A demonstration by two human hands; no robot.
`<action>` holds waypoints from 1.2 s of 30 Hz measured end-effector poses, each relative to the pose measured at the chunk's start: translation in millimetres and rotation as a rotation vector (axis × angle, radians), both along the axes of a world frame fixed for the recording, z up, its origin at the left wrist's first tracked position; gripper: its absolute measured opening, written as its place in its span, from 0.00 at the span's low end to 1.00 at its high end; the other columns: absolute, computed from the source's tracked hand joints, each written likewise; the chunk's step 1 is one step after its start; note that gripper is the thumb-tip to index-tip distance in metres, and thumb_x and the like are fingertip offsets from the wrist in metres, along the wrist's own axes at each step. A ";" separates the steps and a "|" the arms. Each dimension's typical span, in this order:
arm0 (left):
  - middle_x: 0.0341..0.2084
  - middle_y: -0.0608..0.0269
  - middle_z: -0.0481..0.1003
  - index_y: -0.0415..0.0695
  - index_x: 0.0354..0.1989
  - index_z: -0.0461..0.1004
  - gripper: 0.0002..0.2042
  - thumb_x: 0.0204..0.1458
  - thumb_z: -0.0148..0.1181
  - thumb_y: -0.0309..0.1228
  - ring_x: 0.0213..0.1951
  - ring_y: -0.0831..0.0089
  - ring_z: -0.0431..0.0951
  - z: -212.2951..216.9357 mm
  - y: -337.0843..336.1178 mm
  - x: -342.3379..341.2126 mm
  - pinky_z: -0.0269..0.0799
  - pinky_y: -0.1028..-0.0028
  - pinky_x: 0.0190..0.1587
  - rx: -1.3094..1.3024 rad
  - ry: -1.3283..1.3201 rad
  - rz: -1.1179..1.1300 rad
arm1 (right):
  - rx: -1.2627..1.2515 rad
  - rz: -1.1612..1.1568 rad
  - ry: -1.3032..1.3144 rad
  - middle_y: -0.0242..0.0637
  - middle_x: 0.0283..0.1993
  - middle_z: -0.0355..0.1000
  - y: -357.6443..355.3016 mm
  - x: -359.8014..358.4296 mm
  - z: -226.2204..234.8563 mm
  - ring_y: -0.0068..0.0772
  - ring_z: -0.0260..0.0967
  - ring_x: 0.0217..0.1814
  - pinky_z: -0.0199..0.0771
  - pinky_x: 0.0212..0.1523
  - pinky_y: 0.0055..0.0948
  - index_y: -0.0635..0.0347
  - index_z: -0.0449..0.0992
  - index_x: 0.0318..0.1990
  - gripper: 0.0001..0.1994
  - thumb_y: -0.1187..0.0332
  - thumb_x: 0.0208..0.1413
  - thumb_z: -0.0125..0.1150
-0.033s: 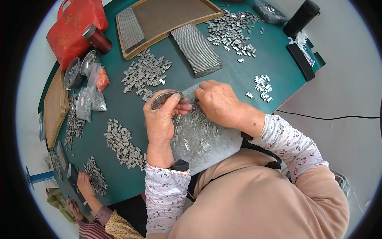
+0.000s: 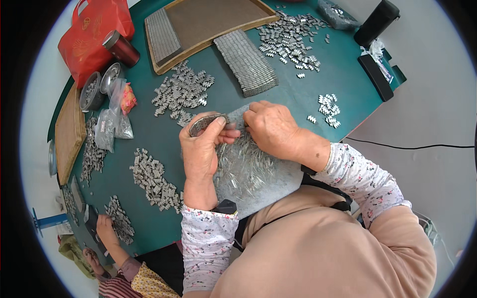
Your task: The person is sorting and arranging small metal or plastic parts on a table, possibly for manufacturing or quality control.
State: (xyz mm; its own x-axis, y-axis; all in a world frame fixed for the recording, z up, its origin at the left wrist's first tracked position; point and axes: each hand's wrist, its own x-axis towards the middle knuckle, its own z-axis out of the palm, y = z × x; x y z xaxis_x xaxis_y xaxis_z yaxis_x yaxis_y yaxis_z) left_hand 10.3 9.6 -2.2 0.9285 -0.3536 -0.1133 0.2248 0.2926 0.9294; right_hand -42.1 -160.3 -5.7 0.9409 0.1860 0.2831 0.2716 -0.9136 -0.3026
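My left hand [image 2: 200, 149] is closed around a curved strip of metal links [image 2: 199, 123], its thumb pressed on the upper edge. Close by on the right, my right hand [image 2: 273, 128] has its fingers pinched together near the strip's end. Whatever sits in that pinch is hidden by the fingers. Beneath both hands lies a grey cloth [image 2: 285, 181] over my lap and the table edge. Many thin, shiny metal pins [image 2: 248, 164] are scattered on it. Piles of small toothed metal links flank the hands, one to the left [image 2: 154, 179] and another beyond [image 2: 183, 89].
A wooden tray [image 2: 218, 42] and a block of stacked strips [image 2: 246, 62] stand at the far side. More loose links [image 2: 290, 39] lie far right. At left are a red bag [image 2: 97, 37], a cup [image 2: 121, 48] and plastic bags [image 2: 112, 126]. A co-worker's hand [image 2: 105, 229] is lower left.
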 end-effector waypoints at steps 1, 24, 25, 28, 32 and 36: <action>0.25 0.50 0.78 0.31 0.36 0.75 0.06 0.52 0.60 0.21 0.24 0.64 0.81 0.2 -0.4 0.1 0.78 0.74 0.25 -0.017 0.022 0.008 | -0.001 -0.001 0.000 0.44 0.31 0.71 1.4 0.5 -1.0 0.46 0.71 0.39 0.73 0.39 0.40 0.63 0.74 0.28 0.06 0.76 0.39 0.60; 0.25 0.52 0.78 0.32 0.36 0.76 0.06 0.51 0.59 0.20 0.24 0.67 0.81 1.2 -6.4 -5.9 0.77 0.76 0.27 0.097 -0.048 -0.122 | 0.762 0.110 0.044 0.44 0.32 0.73 -24.6 2.6 21.1 0.43 0.73 0.33 0.72 0.34 0.35 0.67 0.75 0.34 0.06 0.78 0.47 0.56; 0.25 0.53 0.78 0.32 0.36 0.76 0.06 0.51 0.59 0.20 0.24 0.68 0.80 1.4 -7.3 -6.7 0.76 0.76 0.27 0.120 -0.069 -0.132 | 0.765 0.104 0.044 0.44 0.32 0.73 -25.1 1.9 24.4 0.43 0.73 0.33 0.72 0.34 0.35 0.67 0.75 0.34 0.06 0.78 0.47 0.56; 0.25 0.54 0.78 0.32 0.36 0.76 0.06 0.51 0.59 0.20 0.23 0.70 0.80 -0.3 -8.1 -8.4 0.76 0.77 0.27 0.133 -0.102 -0.168 | 0.784 0.155 0.106 0.43 0.32 0.73 -25.3 1.3 27.5 0.37 0.73 0.33 0.72 0.34 0.32 0.68 0.76 0.35 0.07 0.78 0.48 0.56; 0.24 0.55 0.78 0.32 0.36 0.76 0.05 0.51 0.58 0.20 0.23 0.70 0.80 0.1 -11.2 -9.5 0.76 0.77 0.27 0.136 -0.102 -0.177 | 0.949 0.137 0.227 0.36 0.32 0.72 -25.7 1.8 17.0 0.25 0.70 0.34 0.71 0.35 0.26 0.68 0.74 0.37 0.06 0.79 0.51 0.55; 0.24 0.54 0.78 0.32 0.36 0.76 0.06 0.51 0.58 0.19 0.23 0.70 0.80 -1.3 -9.1 -10.0 0.76 0.76 0.28 0.124 -0.117 -0.183 | 1.009 0.130 0.390 0.28 0.34 0.69 -24.7 2.7 17.9 0.15 0.67 0.37 0.69 0.37 0.20 0.68 0.72 0.40 0.06 0.80 0.55 0.53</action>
State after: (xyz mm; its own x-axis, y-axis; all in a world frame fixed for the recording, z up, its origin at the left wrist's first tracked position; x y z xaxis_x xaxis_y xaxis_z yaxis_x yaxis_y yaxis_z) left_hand 0.3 0.4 -3.5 0.8598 -0.5069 -0.0619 0.1522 0.1386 0.9786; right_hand -39.4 -185.0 12.2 0.9890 0.1400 0.0476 0.0710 -0.1671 -0.9834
